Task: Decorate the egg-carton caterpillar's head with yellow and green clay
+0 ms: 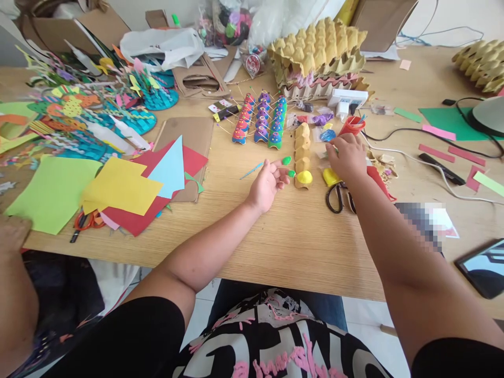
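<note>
My left hand [264, 185] is held palm up above the table, its fingers loosely apart, with green clay pieces [287, 159] on two fingertips. Just beyond it stands a strip of egg carton [302, 144], bare except for yellow clay [304, 177] over its nearest bump. My right hand [348, 156] reaches down among small clay packets, fingers bent together; what they pinch is mostly hidden. Below that hand lie a yellow clay packet [329, 177] and black-handled scissors [334, 198]. Three painted carton strips, red [243, 119], purple [262, 118] and green [277, 123], stand farther back with sticks poking out.
Coloured paper sheets [118, 186] and blue craft pieces [157, 100] with glue bottles [129, 134] fill the left. Egg trays [315, 50] are stacked behind. A power strip [346, 98], its white cable and a red cup [353, 125] lie right. Another person's hand [14, 233] rests at far left.
</note>
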Demonstrator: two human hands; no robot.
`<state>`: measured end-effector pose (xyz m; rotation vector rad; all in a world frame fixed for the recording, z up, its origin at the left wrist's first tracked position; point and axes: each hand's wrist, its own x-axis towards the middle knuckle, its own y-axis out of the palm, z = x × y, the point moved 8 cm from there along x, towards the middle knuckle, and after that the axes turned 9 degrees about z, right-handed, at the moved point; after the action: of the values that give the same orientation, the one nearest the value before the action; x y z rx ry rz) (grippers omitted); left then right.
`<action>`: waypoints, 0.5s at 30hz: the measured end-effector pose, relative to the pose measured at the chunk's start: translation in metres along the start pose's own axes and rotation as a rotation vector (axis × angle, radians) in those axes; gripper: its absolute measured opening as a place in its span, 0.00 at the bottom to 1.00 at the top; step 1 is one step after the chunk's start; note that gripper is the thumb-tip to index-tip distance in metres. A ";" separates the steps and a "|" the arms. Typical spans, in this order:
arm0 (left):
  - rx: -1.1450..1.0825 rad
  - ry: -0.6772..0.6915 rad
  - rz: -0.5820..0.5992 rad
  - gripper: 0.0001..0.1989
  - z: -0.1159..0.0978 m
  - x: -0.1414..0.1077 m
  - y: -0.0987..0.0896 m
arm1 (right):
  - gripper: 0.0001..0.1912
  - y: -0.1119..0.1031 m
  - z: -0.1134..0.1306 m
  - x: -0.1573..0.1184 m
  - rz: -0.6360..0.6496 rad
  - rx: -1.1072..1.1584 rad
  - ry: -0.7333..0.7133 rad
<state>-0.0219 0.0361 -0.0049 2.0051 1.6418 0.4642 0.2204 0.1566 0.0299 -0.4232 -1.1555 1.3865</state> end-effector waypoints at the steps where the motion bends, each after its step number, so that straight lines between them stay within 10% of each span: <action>1: 0.012 -0.002 -0.005 0.33 0.000 0.000 0.000 | 0.21 -0.005 0.007 -0.005 -0.039 0.025 -0.003; 9: 0.039 -0.039 0.002 0.33 0.005 -0.001 0.002 | 0.15 -0.007 0.123 -0.093 -0.134 0.128 -0.344; 15: 0.108 -0.034 0.019 0.35 0.007 -0.004 0.005 | 0.16 0.005 0.121 -0.108 -0.133 0.171 -0.263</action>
<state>-0.0149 0.0305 -0.0075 2.0961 1.6608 0.3527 0.1419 0.0145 0.0375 -0.0409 -1.2408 1.4391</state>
